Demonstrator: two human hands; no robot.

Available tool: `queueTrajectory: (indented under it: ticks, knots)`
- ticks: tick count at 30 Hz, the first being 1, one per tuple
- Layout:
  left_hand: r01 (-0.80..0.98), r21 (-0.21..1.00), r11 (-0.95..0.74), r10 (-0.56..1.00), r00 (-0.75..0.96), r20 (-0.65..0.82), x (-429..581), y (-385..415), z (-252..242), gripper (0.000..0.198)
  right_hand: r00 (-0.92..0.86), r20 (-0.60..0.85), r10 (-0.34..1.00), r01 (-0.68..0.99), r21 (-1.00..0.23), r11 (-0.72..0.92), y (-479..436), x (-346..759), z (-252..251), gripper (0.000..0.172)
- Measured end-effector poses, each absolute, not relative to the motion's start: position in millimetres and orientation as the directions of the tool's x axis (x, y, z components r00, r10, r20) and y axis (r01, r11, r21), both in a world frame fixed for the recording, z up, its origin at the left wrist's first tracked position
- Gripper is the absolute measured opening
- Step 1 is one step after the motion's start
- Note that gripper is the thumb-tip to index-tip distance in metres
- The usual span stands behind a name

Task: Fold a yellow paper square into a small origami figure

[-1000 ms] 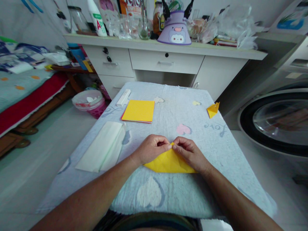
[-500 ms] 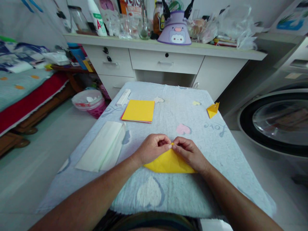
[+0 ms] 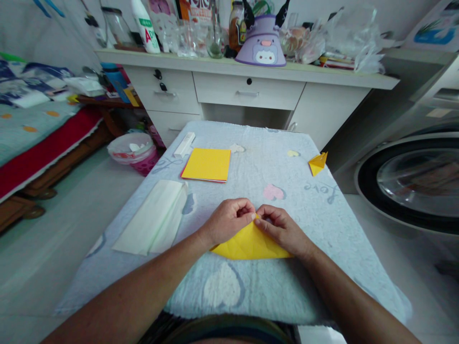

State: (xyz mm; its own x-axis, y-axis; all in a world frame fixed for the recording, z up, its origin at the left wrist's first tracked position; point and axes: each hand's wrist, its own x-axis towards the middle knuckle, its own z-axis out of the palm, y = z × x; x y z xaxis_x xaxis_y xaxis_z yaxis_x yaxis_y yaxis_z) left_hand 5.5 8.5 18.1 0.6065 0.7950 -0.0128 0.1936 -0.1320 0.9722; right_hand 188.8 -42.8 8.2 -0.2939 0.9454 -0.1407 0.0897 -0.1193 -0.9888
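A creased sheet of yellow origami paper (image 3: 251,246) lies near the front of the cloth-covered table, its far point raised between my fingers. My left hand (image 3: 231,220) pinches that point from the left, thumb against the bent fingers. From the right, my right hand (image 3: 281,227) pinches the same tip, and its palm side covers part of the paper's right edge. The fingers hide the exact fold at the tip. Farther back sits a stack of square paper (image 3: 207,165) with a yellow sheet on top. A small folded yellow paper piece (image 3: 317,164) rests near the right edge.
A pale folded packet (image 3: 154,217) lies left of my forearm, and a narrow white box (image 3: 184,145) stands behind it. Beyond the table is a white drawer cabinet (image 3: 247,86) with bottles and a purple visor (image 3: 261,43). A washing machine (image 3: 412,177) stands at the right.
Both hands stay at the tip of the yellow paper. My right fingers have shifted very slightly, and the paper's left corner shows a little farther out.
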Motion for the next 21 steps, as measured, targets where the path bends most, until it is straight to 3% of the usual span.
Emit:
queueTrajectory:
  ticks: [10,21]
  knots:
    - [0.189,0.965,-0.183,0.831,0.554,0.049,3.6,18.1,13.1,0.012,-0.319,-0.193,0.928,0.205,-0.97,-0.131,-39.3,197.2,8.9,0.041]
    - [0.378,0.851,-0.365,0.824,0.556,0.107,-9.2,24.7,25.4,0.012,-0.309,-0.143,0.94,0.36,-0.933,-0.024,-38.5,200.5,4.5,0.014]
